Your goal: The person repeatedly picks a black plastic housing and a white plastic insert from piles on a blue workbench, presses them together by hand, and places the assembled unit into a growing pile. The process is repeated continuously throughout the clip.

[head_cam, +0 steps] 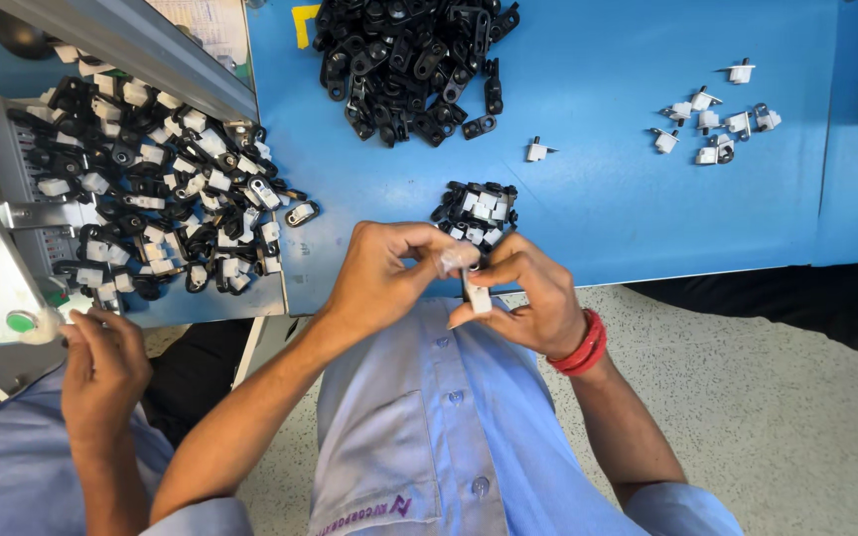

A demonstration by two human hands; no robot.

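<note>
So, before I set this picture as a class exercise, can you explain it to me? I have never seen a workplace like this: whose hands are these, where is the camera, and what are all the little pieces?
There is no machine at work here, only a person. The one camera sits on their head and looks straight down, so you see their blue shirt and both hands. The left hand and right hand meet over the table edge; the right holds a small white plastic part, and the left hand's fingers pinch something pale and blurred above it. On the blue table lie a heap of black plastic pieces, a small cluster of black-and-white pieces and scattered white parts. A larger pile of black-and-white pieces lies at left. The hand at lower left belongs to another person.
</note>
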